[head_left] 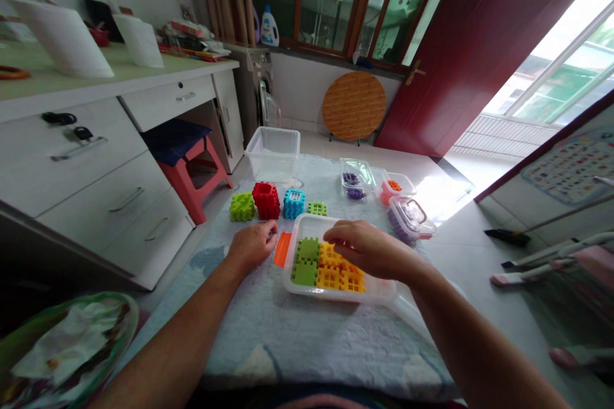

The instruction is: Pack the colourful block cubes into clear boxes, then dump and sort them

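Observation:
A clear plastic box (378, 291) with an orange latch (283, 249) lies on the cloth-covered table. Green waffle blocks (306, 262) fill its left part, with yellow waffle blocks (329, 278) beside them. Over the yellow blocks hovers my right hand (362, 246), palm down, fingers apart and bent a little; it partly hides them. My left hand (252, 246) rests on the cloth left of the latch, fingers curled; whatever they might hold is hidden. Behind it stand a green block cube (242, 207), a red one (267, 200) and a blue one (294, 204). A flat green piece (317, 208) lies nearby.
An open clear bin (273, 153) stands at the table's far left. Small clear containers with purple pieces (355, 193) and orange pieces (394, 185) sit far right, near a lidded box (412, 217). A red stool (192, 172) and a waste basket (129, 313) are left.

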A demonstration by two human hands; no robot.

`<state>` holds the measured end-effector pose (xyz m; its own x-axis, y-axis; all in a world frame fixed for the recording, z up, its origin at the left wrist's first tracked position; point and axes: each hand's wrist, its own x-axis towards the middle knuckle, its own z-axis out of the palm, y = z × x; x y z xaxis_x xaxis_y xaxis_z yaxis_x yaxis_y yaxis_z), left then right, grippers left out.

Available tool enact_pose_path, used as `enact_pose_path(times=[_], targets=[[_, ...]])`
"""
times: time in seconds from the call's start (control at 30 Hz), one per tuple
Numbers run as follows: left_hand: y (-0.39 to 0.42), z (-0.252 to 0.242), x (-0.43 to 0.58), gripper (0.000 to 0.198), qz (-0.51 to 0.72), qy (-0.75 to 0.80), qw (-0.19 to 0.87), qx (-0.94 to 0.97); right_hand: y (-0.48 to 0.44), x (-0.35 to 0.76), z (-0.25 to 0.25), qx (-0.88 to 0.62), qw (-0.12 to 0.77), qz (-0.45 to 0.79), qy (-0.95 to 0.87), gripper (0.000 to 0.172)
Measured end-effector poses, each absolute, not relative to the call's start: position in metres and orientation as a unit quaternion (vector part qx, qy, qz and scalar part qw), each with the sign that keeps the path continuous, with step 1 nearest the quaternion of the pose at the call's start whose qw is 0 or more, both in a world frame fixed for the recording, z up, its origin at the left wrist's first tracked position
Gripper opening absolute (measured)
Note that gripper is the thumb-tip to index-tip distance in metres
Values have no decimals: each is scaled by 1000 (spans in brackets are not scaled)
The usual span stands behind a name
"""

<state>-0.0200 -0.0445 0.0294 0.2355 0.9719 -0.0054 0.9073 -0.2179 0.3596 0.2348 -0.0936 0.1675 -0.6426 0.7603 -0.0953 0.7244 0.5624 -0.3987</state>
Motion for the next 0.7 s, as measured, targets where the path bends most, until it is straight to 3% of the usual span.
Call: enact_pose_path(times=[0.13, 0.23, 0.47, 0.7], targets=[[-45, 31, -19, 16, 124, 603, 154, 773, -131, 293, 171, -511, 199, 206, -811, 26], [-46, 30, -18, 16, 179, 595, 178, 763, -163, 331, 151, -584, 223, 196, -756, 27], [-45, 27, -19, 28, 412, 511, 391, 645, -204, 377, 97, -700, 184, 80, -686, 38], [-48, 34, -23, 39, 464, 456, 576, 494, -205, 400, 79, -743, 135, 47, -654, 31]])
